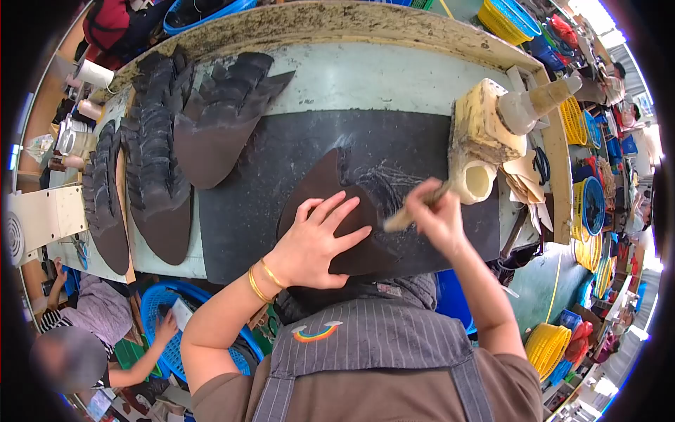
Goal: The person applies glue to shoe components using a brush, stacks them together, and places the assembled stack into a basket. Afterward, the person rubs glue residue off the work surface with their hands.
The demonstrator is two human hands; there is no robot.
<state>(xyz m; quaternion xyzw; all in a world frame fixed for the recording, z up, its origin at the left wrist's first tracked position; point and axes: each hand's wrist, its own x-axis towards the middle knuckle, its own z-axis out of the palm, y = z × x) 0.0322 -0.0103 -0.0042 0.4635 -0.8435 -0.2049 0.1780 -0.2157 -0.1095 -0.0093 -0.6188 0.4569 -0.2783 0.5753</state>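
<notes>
My left hand (313, 243) lies with spread fingers on a dark brown curved shoe-upper piece (309, 184), pressing it against a black mat (239, 235). Bracelets circle that wrist. Closed around the handle of a brush (401, 219), my right hand (439, 218) holds its pale tip at the piece's curved right edge. A shiny, streaky film marks the edge and the mat beside it. Right of the mat stands a yellowish, crusted block (485, 119) with an open round cup (477, 181) and a translucent nozzle bottle (538, 104).
Overlapping rows of similar dark pieces (218, 141) lie on the left. Thread spools (90, 109) and a cream machine part (53, 218) stand farther left. A raised wooden rim (337, 24) bounds the table. Below left, a co-worker (98, 316) reaches into a blue basket (158, 316).
</notes>
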